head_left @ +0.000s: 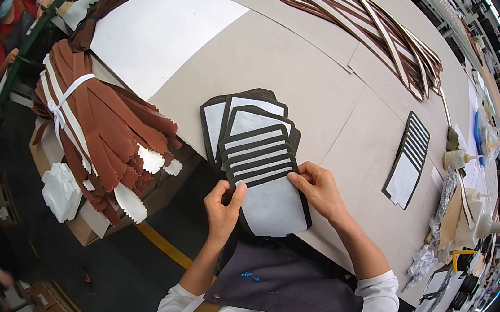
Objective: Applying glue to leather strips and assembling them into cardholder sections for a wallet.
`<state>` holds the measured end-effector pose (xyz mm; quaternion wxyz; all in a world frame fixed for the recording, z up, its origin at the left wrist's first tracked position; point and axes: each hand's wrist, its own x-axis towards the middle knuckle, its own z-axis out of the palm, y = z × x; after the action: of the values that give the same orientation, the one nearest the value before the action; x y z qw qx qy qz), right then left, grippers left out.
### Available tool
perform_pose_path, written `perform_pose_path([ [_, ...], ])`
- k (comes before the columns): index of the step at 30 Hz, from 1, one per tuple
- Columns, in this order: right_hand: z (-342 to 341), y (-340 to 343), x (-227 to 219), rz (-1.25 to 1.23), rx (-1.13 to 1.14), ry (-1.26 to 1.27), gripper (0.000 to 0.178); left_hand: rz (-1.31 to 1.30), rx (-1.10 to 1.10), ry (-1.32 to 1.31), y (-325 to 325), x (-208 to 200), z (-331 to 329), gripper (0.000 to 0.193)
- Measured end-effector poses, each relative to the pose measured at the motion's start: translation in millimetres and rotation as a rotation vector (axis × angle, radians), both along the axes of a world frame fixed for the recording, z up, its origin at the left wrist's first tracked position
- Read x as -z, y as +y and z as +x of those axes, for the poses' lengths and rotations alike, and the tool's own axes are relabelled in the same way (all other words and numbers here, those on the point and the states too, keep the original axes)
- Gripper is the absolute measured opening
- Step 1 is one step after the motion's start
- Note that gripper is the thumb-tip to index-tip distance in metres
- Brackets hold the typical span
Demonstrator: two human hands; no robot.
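Observation:
Between both hands is a flat panel (pixel 275 206) with a grey-white face, a black border and several black strips across its far part. My left hand (pixel 223 209) pinches its left edge, thumb on top. On the right edge my right hand (pixel 319 189) grips it the same way, thumb near the strips. The panel tilts at the table's near edge. Just beyond it, partly covered, lies a fanned pile of similar black-edged panels (pixel 258 121). Another striped panel (pixel 407 160) rests alone on the table to the right.
A tied bundle of brown strips (pixel 100 131) sits on a cardboard box (pixel 91 227) at left. Long brown and white strips (pixel 359 29) lie at the back of the table (pixel 310 70). White bottles (pixel 458 160) stand at right. A person in red (pixel 21 9) is at far left.

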<state>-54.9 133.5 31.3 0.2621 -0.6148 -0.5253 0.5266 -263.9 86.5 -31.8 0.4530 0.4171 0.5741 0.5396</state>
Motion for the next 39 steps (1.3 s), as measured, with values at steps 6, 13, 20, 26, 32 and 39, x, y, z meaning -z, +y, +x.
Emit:
perform_pose_path([
  [6,-1.6,3.1,-5.6,-0.004,-0.015,-0.014,0.024,0.0,0.006,0.02,1.2,-1.2,-0.7,0.036],
  [13,-3.0,2.6,-2.4,0.018,0.014,-0.028,0.024,0.047,0.0,0.147,3.8,-6.6,1.0,0.035],
  [20,-9.9,27.6,-17.9,0.799,-0.039,-0.588,0.014,0.026,0.009,0.108,5.1,-10.7,3.3,0.034],
  [26,-49.1,82.9,-16.0,0.893,-0.51,-0.495,0.018,0.023,-0.003,0.138,5.5,-11.5,3.2,0.032],
  [32,-51.5,94.0,-15.8,0.855,-0.611,-0.457,0.016,0.047,-0.015,0.145,4.1,-4.9,3.8,0.034],
  [39,-46.4,88.8,4.7,1.185,-0.594,-0.446,0.019,0.056,-0.018,0.151,6.8,-6.1,5.3,0.035],
])
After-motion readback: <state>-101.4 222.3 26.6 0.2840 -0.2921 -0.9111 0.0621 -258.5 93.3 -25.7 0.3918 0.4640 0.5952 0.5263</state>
